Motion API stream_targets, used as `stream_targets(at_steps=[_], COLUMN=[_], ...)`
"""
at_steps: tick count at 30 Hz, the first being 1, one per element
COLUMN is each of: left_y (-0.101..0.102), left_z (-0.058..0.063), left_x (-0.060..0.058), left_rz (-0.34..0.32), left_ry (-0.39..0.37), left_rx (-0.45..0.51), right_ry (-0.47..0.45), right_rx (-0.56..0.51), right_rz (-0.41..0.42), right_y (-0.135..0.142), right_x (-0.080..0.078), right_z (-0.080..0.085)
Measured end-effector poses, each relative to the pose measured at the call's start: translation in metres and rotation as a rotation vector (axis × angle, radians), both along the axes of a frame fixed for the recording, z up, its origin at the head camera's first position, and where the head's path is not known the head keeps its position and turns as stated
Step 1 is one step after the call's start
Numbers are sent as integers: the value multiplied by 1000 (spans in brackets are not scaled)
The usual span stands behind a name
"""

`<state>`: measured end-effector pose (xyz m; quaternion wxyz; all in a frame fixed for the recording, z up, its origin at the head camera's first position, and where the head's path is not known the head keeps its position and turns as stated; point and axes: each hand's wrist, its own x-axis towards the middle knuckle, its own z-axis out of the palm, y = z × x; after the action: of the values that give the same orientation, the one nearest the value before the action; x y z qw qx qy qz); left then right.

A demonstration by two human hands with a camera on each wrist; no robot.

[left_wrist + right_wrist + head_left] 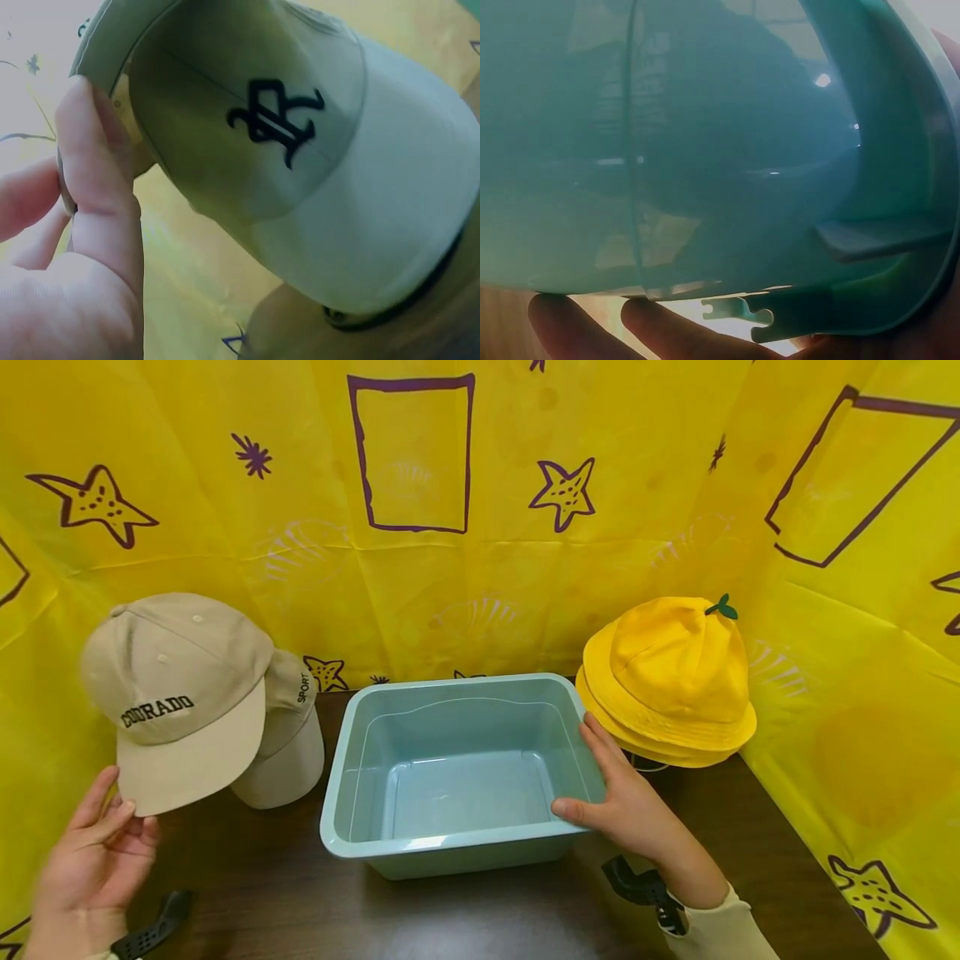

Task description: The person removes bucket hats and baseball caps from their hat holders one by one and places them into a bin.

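At the left of the head view, my left hand (97, 856) pinches the brim edge of a beige baseball cap (187, 664) lettered across its front. Behind this cap, partly covered by it, is a second baseball cap (288, 727) marked SPORT on its side; the left wrist view shows a black monogram on its front. My right hand (641, 806) grips a light blue plastic basin (450, 845) at its near right corner, thumb over the rim and fingers outside. Nothing lies in the basin. In the right wrist view, fingertips (562, 322) touch the basin's outer wall.
Yellow bucket hats (675, 672) are stacked to the right of the basin, the top one bearing a green sprout. A dark wooden table (450, 918) lies beneath everything. Yellow patterned cloth (510, 602) hangs behind it and along both sides.
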<state>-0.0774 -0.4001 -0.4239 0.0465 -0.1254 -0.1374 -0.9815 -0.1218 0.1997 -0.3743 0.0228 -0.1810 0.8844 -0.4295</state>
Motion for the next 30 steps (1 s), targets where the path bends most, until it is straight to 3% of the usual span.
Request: stream_targets(at_steps=[4,13,26,30], left_y=[-4,-5,18,28], left_z=[13,45,75,80], left_x=[-1,-12,-25,-26], left_rz=[29,35,-119,-151], left_ry=[-59,-51,132,143], left_rx=[26,40,34,17], right_ry=[12,4,1,-2], right_rx=[7,9,1,4], right_rz=[7,11,16,22], right_y=[-1,1,2,2], right_x=[1,2,0,0], right_z=[0,2,3,3])
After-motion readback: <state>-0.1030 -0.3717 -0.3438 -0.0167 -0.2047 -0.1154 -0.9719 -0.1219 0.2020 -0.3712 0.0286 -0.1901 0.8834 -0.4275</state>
